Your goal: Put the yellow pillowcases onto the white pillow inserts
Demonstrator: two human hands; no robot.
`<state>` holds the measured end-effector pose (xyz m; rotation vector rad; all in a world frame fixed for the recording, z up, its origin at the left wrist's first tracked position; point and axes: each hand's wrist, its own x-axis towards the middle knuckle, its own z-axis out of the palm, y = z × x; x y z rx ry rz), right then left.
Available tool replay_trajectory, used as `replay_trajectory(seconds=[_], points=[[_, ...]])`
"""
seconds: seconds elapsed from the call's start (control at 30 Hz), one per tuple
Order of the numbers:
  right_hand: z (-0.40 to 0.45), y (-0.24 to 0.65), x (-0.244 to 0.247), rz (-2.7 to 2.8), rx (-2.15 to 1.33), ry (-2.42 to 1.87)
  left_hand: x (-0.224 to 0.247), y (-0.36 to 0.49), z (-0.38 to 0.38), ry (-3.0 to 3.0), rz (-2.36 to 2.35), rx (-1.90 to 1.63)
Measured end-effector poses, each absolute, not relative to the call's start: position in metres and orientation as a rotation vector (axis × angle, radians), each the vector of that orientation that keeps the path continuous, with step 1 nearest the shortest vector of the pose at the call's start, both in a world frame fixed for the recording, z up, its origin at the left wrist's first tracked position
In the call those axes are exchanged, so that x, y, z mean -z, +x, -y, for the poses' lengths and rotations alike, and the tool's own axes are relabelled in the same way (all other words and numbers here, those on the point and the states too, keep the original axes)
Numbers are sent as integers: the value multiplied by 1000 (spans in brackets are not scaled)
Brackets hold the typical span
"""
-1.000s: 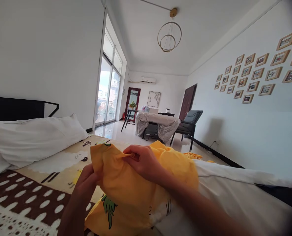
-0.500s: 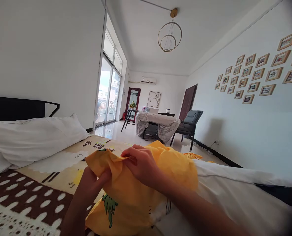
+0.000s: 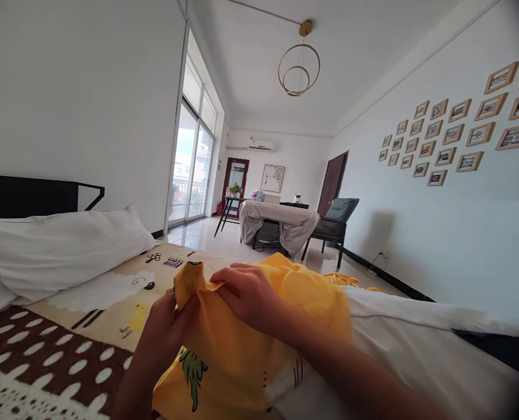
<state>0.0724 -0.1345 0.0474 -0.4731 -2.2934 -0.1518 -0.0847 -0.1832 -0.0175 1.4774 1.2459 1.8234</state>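
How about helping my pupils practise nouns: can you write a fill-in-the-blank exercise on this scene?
The left hand and the ____ both grip the yellow cloth.
The dark chair stands beside a covered ____.
The ring lamp hangs from the ____.

Missing words: right hand; table; ceiling.

Head-height view, forward and slightly down

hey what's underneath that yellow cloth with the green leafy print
Beside the yellow cloth with green leafy print, a patterned beige and brown blanket shows left, white bedding right. What lies under the cloth's middle is covered; I can't tell.
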Motion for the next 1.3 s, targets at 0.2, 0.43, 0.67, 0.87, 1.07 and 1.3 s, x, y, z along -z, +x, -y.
replay_trajectory(seconds=[0.2,0.43,0.67,0.87,1.07,1.3], points=[[129,76,-53,2320,188,-542,19,-89,178,1486,-1259,-1852],[115,87,-58,2278,295,-596,26,-106,168,1607,-1440,-1816],[110,106,-78,2359,42,-756,19,-94,172,1473,-1216,-1992],[132,94,-81,2397,90,-843,20,-74,169,1277,-1186,-2170],[141,66,-62,2568,209,-819,19,-73,172,1334,-1200,-2185],[134,74,-62,2473,42,-780,21,-92,166,1456,-1115,-1781]])
